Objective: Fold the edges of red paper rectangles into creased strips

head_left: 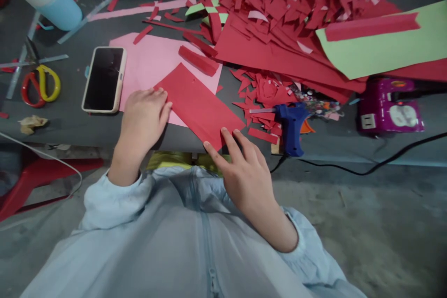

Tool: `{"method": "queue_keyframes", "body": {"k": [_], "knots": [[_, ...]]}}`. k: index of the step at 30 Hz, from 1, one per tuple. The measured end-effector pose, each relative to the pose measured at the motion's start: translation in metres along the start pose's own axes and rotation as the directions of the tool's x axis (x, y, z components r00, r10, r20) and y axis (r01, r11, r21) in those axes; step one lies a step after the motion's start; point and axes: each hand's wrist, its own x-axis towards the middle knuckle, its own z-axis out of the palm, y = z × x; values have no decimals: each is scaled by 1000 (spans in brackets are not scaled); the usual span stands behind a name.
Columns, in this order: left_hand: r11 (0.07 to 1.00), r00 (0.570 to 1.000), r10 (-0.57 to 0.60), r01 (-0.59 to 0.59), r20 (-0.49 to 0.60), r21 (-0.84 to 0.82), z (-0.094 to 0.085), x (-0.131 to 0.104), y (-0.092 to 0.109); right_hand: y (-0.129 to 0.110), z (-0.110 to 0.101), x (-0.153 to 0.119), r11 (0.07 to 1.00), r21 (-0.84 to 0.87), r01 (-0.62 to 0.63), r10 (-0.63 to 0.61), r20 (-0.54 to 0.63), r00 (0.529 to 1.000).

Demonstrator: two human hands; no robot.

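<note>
In the middle, the flat left hand [144, 114] and the spread-out right hand [246, 174] rest on red paper [201, 100], holding nothing.

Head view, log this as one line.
left hand: on red paper; right hand: on same paper; glue gun: to the right

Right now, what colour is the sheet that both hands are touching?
The sheet is red; it shows best in the head view.
</note>
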Motion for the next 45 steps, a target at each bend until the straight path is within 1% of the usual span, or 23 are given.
{"method": "queue_keyframes", "body": {"k": [2,6,10,15,20,26,29,31,34,38,42,45], "knots": [[999,999,33,-32,-16,28,4,-13,7,0,-1,0,1000,2,3,-3,-3,1000],[997,997,77,-77,-1,21,12,-34,20,1,-1,1,1000,-1,17,-17,-24,1000],[991,991,130,-130,8,-4,14,-45,28,1,-1,2,999,-21,29,-30,-46,999],[975,974,224,-224,-28,-4,17,-59,40,0,0,2,999,-33,23,-24,-25,999],[954,952,300,-301,-54,-7,21,-73,56,1,2,1,999,-31,26,-27,-43,999],[947,943,320,-317,-85,51,25,-77,63,0,1,-1,999,-39,23,-24,-20,1000],[938,932,342,-332,-118,97,29,-76,65,0,-1,-5,999,-30,12,-12,-10,1000],[934,929,350,-337,-121,118,31,-76,68,-1,-1,-9,1000,-20,-3,3,-16,1000],[934,933,352,-344,-72,96,31,-76,69,-1,-1,-15,1000,0,-22,22,-13,1000],[928,928,372,-372,-2,32,26,-75,65,4,-1,-18,999,18,-45,45,10,999],[908,909,417,-417,8,46,22,-75,60,12,-3,-18,997,17,-80,79,18,997],[903,905,426,-426,16,50,21,-74,59,15,-4,-18,995,9,-101,101,10,995]]}}
